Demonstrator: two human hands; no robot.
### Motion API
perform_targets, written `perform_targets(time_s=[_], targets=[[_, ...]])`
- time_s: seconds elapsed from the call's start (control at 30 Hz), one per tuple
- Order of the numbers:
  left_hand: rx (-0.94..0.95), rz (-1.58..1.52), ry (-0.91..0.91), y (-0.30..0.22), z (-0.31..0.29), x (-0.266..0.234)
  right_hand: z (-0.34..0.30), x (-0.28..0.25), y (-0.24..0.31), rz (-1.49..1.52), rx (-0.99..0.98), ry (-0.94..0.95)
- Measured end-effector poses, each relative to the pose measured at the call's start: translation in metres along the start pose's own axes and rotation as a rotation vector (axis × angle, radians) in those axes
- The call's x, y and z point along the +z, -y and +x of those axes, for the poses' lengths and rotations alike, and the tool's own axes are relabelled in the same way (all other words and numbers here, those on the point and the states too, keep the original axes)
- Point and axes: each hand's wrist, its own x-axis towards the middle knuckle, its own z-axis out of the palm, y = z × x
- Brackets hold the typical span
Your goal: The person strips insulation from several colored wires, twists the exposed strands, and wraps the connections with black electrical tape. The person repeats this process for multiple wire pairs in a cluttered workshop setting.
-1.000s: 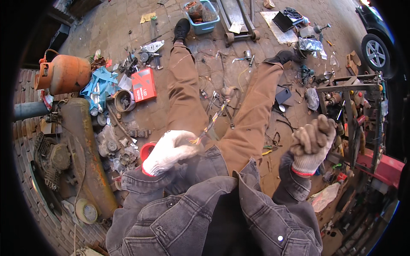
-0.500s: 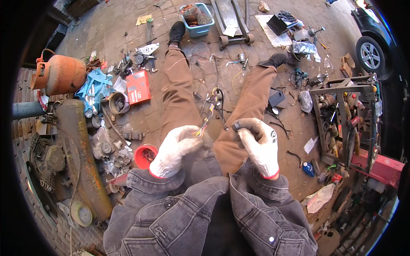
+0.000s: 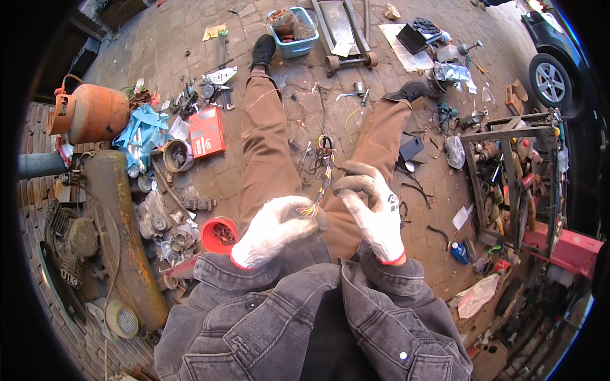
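Looks like a repair workshop, with metal parts [image 3: 181, 241] across brick paving [image 3: 187, 47], gas cylinder [image 3: 98, 114] by its left edge, car [image 3: 554, 38] by its right.

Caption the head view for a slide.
Gloved left hand holds colored wires; right hand close by; red container at left.

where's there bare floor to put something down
Paving between the right hand and blue container looks mostly bare, as does that between the yellow cloth and orange cylinder. Crowded: left of the left leg, inside the metal frame.
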Motion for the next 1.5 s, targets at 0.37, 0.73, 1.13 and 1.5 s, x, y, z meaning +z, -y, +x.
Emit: perform_targets(time_s=[0.37, 0.73, 1.13, 1.5], targets=[[-0.141, -0.163, 0.180, -0.001, -0.007, -0.022, 0.023, -0.003, 0.004, -0.037, -0.381, 0.191], [0.041, 0.301, 0.185, -0.010, -0.008, -0.014, 0.008, 0.003, -0.001, 0.232, -0.080, 0.231], [0.124, 0.574, -0.056, -0.018, -0.004, -0.013, -0.002, 0.006, 0.012, 0.415, 0.370, 0.317], [0.810, 1.278, -0.182, -0.007, 0.007, -0.005, -0.009, 0.031, -0.004, 0.329, 0.314, 0.096]])
